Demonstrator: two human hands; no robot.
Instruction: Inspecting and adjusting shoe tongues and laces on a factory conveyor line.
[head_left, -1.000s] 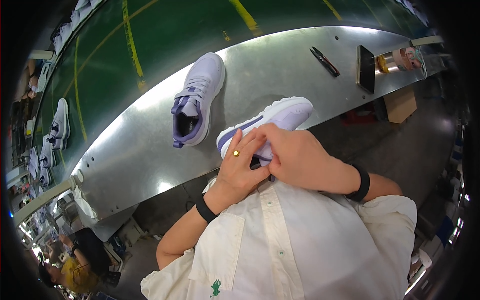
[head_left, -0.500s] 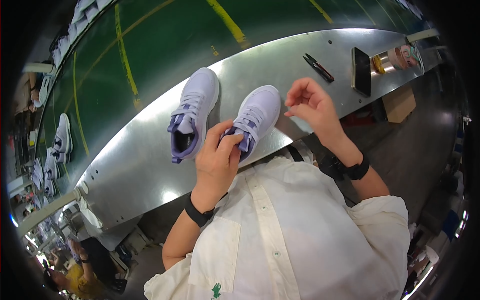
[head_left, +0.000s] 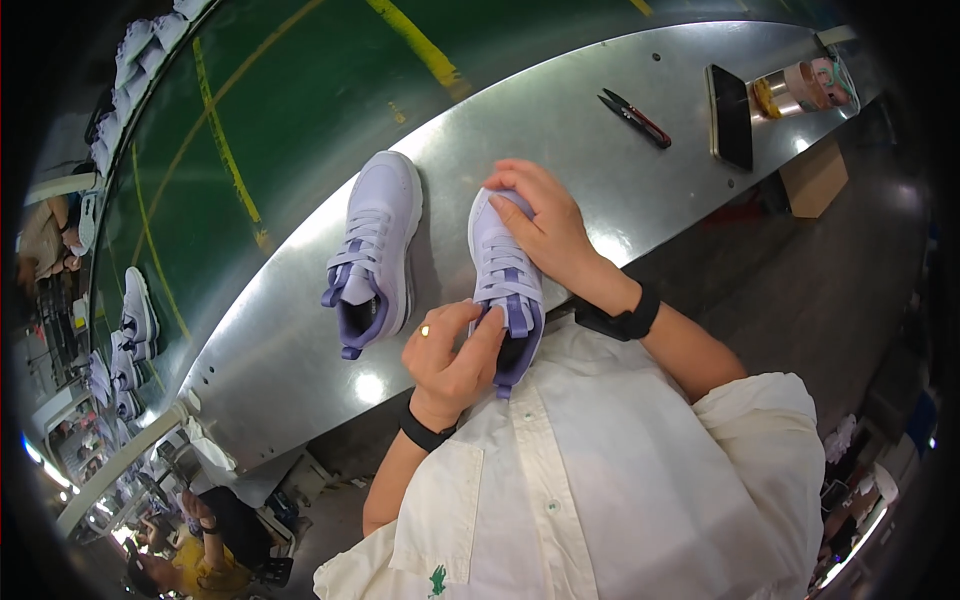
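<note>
A lavender sneaker point(head_left: 508, 262) with pale laces and a darker purple collar lies before me, its toe pointing away. My left hand point(head_left: 452, 360) pinches the sneaker's tongue near the collar between thumb and fingers. Around the toe cap curls my right hand point(head_left: 545, 222), its fingers and thumb gripping the front of the upper. To the left, untouched on the metal table, rests the matching sneaker point(head_left: 372, 250), toe also away from me. The soles of both shoes mostly face down, and the held shoe's far-right side is partly hidden by my right hand.
On the metal table point(head_left: 300, 370) at the right lie thread snips point(head_left: 636, 118), a phone point(head_left: 730, 118) and a drinking cup point(head_left: 805, 88). A green conveyor belt point(head_left: 310, 110) runs behind, carrying more sneakers point(head_left: 137, 315) at far left. A cardboard box point(head_left: 814, 180) stands below the table edge. A co-worker point(head_left: 195, 565) sits lower left.
My right hand has moved from the air beside the sneaker onto its toe. The sneaker has swung straighter and come nearer, with my left hand still at its tongue.
</note>
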